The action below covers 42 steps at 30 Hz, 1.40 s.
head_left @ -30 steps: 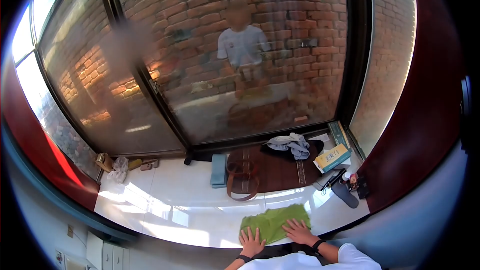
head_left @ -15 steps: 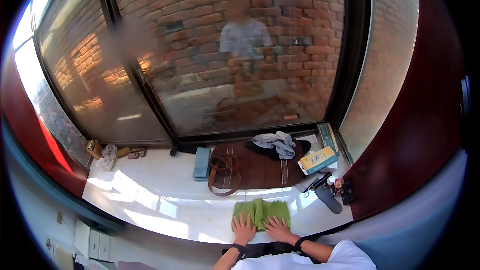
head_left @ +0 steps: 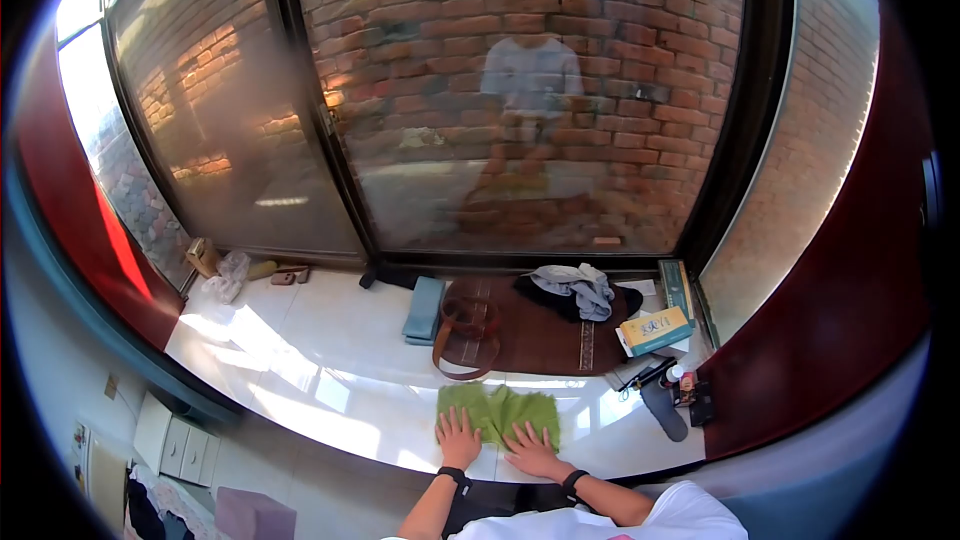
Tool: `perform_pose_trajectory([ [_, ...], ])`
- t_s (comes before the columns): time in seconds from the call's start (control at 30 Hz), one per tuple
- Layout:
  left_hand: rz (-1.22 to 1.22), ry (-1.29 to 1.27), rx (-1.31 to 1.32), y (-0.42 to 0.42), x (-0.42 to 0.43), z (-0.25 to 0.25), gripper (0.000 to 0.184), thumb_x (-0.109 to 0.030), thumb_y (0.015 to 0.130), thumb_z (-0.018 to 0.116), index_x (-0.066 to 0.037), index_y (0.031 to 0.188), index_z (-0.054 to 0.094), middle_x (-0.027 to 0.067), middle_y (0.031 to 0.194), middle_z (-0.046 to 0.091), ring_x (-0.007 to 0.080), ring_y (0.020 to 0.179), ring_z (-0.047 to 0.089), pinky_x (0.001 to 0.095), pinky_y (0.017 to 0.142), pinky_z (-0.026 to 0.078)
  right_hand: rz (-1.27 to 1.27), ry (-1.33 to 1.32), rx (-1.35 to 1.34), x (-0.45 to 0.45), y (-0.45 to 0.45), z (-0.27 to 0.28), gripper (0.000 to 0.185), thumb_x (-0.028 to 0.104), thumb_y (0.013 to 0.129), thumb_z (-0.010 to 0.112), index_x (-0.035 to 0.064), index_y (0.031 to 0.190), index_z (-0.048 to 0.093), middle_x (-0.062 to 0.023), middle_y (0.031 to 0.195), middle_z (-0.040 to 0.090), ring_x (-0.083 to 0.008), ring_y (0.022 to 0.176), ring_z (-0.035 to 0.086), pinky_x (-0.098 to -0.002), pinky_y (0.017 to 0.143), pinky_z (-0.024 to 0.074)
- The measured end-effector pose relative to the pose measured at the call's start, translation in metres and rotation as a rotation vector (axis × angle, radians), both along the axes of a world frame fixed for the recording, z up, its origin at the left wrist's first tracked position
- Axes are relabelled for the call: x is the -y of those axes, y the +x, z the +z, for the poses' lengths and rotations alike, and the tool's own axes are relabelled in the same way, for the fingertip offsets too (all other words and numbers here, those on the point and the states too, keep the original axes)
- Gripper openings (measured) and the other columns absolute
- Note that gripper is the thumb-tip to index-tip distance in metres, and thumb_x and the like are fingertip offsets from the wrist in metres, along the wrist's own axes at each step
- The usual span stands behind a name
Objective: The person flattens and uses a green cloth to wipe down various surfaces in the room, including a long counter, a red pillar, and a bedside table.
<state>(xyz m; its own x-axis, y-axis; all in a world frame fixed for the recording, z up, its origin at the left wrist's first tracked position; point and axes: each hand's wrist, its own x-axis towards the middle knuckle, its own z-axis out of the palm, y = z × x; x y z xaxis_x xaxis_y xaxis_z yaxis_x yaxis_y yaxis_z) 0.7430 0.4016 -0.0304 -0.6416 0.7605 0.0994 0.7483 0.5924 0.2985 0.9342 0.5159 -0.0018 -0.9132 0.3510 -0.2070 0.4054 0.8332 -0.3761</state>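
Observation:
A fuzzy green cloth (head_left: 495, 408) lies spread on the white tiled ledge, gathered into a crease at its middle. My left hand (head_left: 459, 438) rests flat on the lower left part of it, fingers spread. On the lower right part lies my right hand (head_left: 532, 452), also flat with its fingers apart. Both wrists wear dark bands. Just beyond the cloth is a brown mat-like piece (head_left: 540, 335) with a brown leather strap (head_left: 465, 374) looped over its left end.
A folded blue-grey cloth (head_left: 425, 310), crumpled grey clothing (head_left: 580, 292) and a yellow-teal box (head_left: 656, 330) lie toward the window. At right are a dark grey insole-shaped piece (head_left: 663, 412) and small bottles. A plastic bag (head_left: 227, 276) sits far left. The ledge's front edge (head_left: 400, 462) is near me.
The green cloth and both my hands have shifted left relative to the brown mat-like piece. The camera view has turned a little. Both hands stay flat on the cloth.

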Motion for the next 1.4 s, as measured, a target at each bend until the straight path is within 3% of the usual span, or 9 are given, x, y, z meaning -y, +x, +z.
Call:
perform_pose_trajectory([
  [0.17, -0.014, -0.033, -0.007, 0.016, 0.021, 0.008, 0.069, -0.04, 0.093, 0.054, -0.009, 0.152, 0.034, 0.0208, 0.157, 0.029, 0.0465, 0.144, 0.024, 0.0634, 0.114, 0.018, 0.177, 0.019, -0.042, 0.024, 0.019, -0.005, 0.064, 0.055, 0.099, 0.042, 0.0242, 0.154, 0.033, -0.0103, 0.164, 0.016, -0.0391, 0.15, 0.013, -0.0698, 0.113, 0.0077],
  [0.33, -0.076, -0.033, 0.001, 0.021, 0.06, 0.01, 0.068, -0.039, 0.094, 0.053, -0.004, 0.15, 0.036, 0.0192, 0.157, 0.03, 0.043, 0.145, 0.024, 0.06, 0.115, 0.018, 0.111, -0.059, 0.077, 0.025, -0.002, 0.001, 0.061, 0.056, 0.099, 0.04, 0.0294, 0.154, 0.031, -0.0109, 0.164, 0.014, -0.04, 0.15, 0.01, -0.0706, 0.113, 0.0054],
  [0.57, 0.11, -0.01, 0.016, -0.063, 0.094, 0.001, 0.067, -0.034, 0.092, 0.055, -0.002, 0.148, 0.038, 0.0204, 0.155, 0.032, 0.0437, 0.142, 0.028, 0.0605, 0.113, 0.022, 0.059, -0.067, 0.014, 0.052, -0.096, 0.012, 0.061, 0.056, 0.099, 0.039, 0.0305, 0.154, 0.031, -0.0129, 0.164, 0.013, -0.0404, 0.15, 0.007, -0.07, 0.113, 0.0008],
  [0.83, 0.077, 0.06, -0.14, -0.116, 0.168, 0.014, 0.069, -0.031, 0.088, 0.063, -0.003, 0.147, 0.04, 0.0188, 0.153, 0.036, 0.0418, 0.138, 0.035, 0.0567, 0.111, 0.028, 0.306, -0.058, -0.025, 0.117, -0.118, 0.018, 0.062, 0.054, 0.099, 0.041, 0.0288, 0.155, 0.03, -0.0136, 0.163, 0.014, -0.0422, 0.15, 0.01, -0.07, 0.113, 0.006],
  [1.07, -0.011, 0.01, -0.094, -0.149, 0.2, 0.029, 0.067, -0.033, 0.089, 0.062, -0.004, 0.146, 0.042, 0.0185, 0.152, 0.038, 0.0395, 0.139, 0.037, 0.0547, 0.112, 0.027, 0.178, -0.036, 0.048, 0.122, -0.16, 0.01, 0.058, 0.05, 0.099, 0.041, 0.0307, 0.154, 0.032, -0.0121, 0.164, 0.015, -0.0403, 0.15, 0.009, -0.0708, 0.113, 0.0032],
  [1.3, 0.165, 0.061, -0.191, -0.213, 0.217, 0.013, 0.063, -0.033, 0.091, 0.059, -0.004, 0.145, 0.044, 0.0184, 0.153, 0.039, 0.039, 0.138, 0.038, 0.0551, 0.113, 0.027, 0.042, -0.094, 0.063, 0.164, -0.254, 0.01, 0.061, 0.051, 0.099, 0.041, 0.0261, 0.154, 0.032, -0.0117, 0.165, 0.01, -0.0381, 0.151, 0.003, -0.068, 0.114, -0.0003],
  [1.4, 0.147, 0.013, -0.165, -0.213, 0.226, 0.018, 0.065, -0.033, 0.091, 0.059, -0.003, 0.146, 0.042, 0.0191, 0.154, 0.036, 0.0392, 0.139, 0.035, 0.0552, 0.113, 0.027, 0.14, -0.051, -0.017, 0.188, -0.24, 0.008, 0.061, 0.052, 0.099, 0.042, 0.0239, 0.153, 0.034, -0.0125, 0.164, 0.013, -0.0381, 0.151, 0.009, -0.0673, 0.115, 0.0053],
])
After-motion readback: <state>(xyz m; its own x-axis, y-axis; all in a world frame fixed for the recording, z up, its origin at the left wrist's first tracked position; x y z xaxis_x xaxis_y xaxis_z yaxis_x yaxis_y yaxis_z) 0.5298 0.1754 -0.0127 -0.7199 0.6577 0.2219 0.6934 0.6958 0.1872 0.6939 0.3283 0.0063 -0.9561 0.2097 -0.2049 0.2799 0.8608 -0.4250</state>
